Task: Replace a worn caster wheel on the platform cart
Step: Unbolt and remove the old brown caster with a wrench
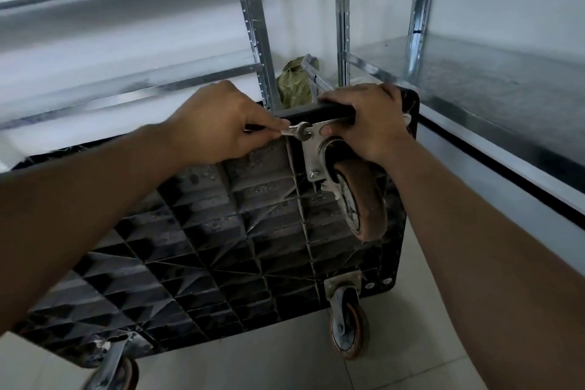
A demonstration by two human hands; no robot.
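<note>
While both forearms reach forward from the bottom corners of the view, the left hand [215,127] curls its fingers and pinches the handle of a small wrench [299,131] between thumb and forefinger. The wrench's open end sits on the upper bolt of the steel mounting plate [311,155]. The right hand [367,123] wraps its fingers over the upper edge of the platform cart [190,231], thumb pressed against the plate. The cart stands tipped, its ribbed black underside facing the camera. The worn brown caster wheel [364,196] hangs just below the right hand, right of the wrench. A second caster [348,329] sits at the cart's lower corner above the tiled floor [285,367].
</note>
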